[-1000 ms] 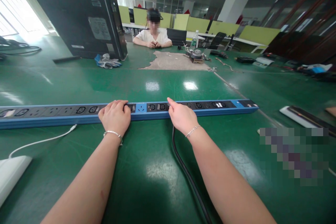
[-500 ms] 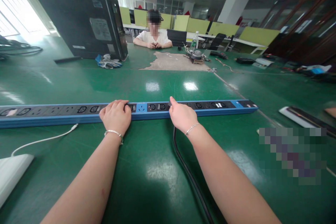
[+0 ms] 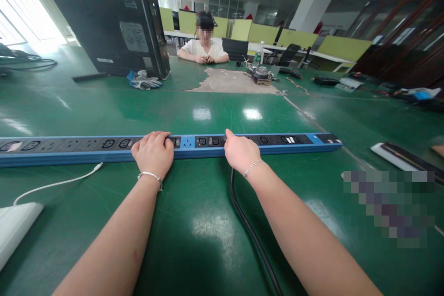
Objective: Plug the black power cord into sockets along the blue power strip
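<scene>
A long blue and black power strip (image 3: 189,142) lies across the green table, its several sockets facing up. My left hand (image 3: 152,153) is wrapped over the strip left of its blue socket module, fingers curled across the top. Right of that module, my right hand (image 3: 242,153) is closed over the sockets, with the thumb on top. A thick black power cord (image 3: 252,233) runs from beneath my right hand toward the near edge. The plug at its end is mostly hidden by my fingers, at a socket of the strip.
A black computer tower (image 3: 118,32) stands back left with work gloves (image 3: 144,80) beside it. Across the table sits a person (image 3: 204,51). A white cable (image 3: 58,188) and a white device (image 3: 17,229) lie near left; a plastic bottle (image 3: 257,55) stands at the back.
Both hands keep nearly the same place on the power strip. The view has shifted very slightly; the cord still hangs from my right hand.
</scene>
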A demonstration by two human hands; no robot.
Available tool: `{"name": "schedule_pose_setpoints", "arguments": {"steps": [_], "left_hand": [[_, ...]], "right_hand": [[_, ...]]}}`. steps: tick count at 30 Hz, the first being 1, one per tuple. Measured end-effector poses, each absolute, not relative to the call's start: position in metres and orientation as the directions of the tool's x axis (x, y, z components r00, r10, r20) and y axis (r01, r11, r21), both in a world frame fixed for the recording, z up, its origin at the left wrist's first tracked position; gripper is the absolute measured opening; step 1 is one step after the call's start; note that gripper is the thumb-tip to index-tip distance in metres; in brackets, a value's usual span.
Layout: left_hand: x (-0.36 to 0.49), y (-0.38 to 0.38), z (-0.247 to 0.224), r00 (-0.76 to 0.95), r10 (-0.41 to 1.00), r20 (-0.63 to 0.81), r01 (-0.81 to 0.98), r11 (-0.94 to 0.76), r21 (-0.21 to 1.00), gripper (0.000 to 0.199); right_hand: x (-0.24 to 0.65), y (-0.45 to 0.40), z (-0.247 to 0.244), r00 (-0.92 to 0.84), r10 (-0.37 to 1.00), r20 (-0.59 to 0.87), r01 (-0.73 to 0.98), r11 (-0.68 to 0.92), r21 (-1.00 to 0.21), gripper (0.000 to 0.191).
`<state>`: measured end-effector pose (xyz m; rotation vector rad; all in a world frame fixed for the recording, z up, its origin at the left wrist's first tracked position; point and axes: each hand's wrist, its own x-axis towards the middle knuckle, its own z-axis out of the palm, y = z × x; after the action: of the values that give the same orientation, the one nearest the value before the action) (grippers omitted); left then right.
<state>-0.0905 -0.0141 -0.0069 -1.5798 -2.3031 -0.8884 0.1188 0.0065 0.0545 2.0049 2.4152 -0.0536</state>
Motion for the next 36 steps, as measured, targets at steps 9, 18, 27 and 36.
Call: {"name": "schedule_pose_setpoints", "arguments": {"steps": [9,18,27,36], "left_hand": [[-0.090,-0.015,-0.007,-0.401,0.771,0.495,0.904,0.245,0.350,0.032],[-0.090,-0.015,-0.006,-0.407,0.775,0.483,0.899,0.249,0.359,0.033],[-0.090,-0.014,-0.007,-0.406,0.776,0.483,0.900,0.246,0.360,0.033],[-0.084,-0.016,-0.011,-0.371,0.760,0.534,0.916,0.205,0.344,0.035]], "right_hand": [[0.116,0.003,0.052,-0.169,0.985,-0.021,0.985,0.169,-0.033,0.052],[0.111,0.002,0.057,-0.162,0.986,-0.046,0.987,0.162,-0.006,0.058],[0.111,0.009,0.066,-0.220,0.972,-0.076,0.975,0.222,0.013,0.051],[0.103,0.001,0.057,-0.148,0.989,-0.023,0.988,0.149,0.029,0.058]]}}
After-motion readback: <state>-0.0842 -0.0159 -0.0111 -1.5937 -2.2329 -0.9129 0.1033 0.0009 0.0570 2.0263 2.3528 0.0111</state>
